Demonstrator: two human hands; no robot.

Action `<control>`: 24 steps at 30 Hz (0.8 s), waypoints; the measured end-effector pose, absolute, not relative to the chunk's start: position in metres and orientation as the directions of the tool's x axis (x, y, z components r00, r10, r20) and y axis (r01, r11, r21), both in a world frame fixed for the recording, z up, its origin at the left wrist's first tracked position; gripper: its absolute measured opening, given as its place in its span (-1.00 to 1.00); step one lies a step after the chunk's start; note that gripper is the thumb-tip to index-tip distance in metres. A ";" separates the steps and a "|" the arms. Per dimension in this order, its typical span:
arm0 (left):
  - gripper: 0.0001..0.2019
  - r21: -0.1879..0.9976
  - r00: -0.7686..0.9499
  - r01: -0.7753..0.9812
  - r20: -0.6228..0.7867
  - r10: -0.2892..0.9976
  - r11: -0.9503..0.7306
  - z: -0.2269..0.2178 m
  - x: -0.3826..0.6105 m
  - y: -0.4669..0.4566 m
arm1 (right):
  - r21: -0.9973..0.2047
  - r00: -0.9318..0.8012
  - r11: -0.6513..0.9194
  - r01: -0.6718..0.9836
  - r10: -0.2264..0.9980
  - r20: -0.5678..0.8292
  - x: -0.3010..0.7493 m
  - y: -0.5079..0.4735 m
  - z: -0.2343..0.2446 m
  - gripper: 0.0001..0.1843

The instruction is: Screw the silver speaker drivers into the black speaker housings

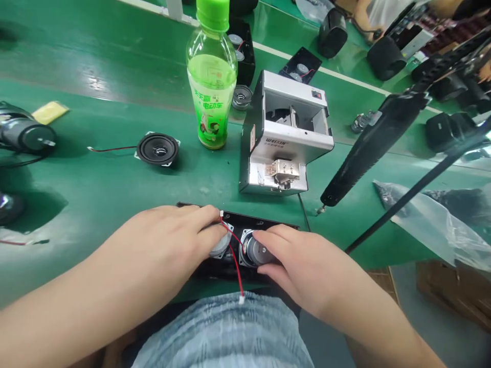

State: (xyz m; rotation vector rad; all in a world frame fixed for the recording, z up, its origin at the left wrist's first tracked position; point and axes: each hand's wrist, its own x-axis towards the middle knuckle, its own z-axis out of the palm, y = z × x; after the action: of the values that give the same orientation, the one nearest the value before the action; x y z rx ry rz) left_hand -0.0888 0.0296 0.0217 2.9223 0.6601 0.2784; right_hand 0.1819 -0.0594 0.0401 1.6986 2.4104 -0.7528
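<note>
left hand (pixel 169 243) closed over left speaker driver (pixel 220 244) | right hand (pixel 303 268) gripping right speaker driver (pixel 258 250) | both on black speaker panel (pixel 264 222), red wire (pixel 236 268) between, at worktop (pixel 95 194) near edge

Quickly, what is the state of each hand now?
Left hand: closed on the left speaker driver.
Right hand: closed on the right speaker driver.

One screw feeder (pixel 286 133) stands on the tabletop (pixel 95 189). Left of it are one plastic drink bottle (pixel 210 87) and one loose wired speaker (pixel 157 149). In front of it lie one black speaker panel (pixel 268 222) and two speakers (pixel 255 250), with two hands (pixel 164 240) (pixel 307 260) over them. To its right hangs one electric screwdriver (pixel 368 148).
</note>
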 end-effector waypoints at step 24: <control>-0.65 0.176 0.893 0.414 0.113 0.436 -0.893 0.025 -0.096 0.037 | -0.326 -0.430 0.427 0.843 0.900 0.066 0.194 -0.078 0.037 -0.58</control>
State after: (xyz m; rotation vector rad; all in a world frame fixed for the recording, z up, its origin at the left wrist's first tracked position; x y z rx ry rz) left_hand -0.0963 0.0368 0.0252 2.9122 0.6574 0.2241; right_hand 0.1940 -0.0778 0.0367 1.7695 2.8420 -0.4172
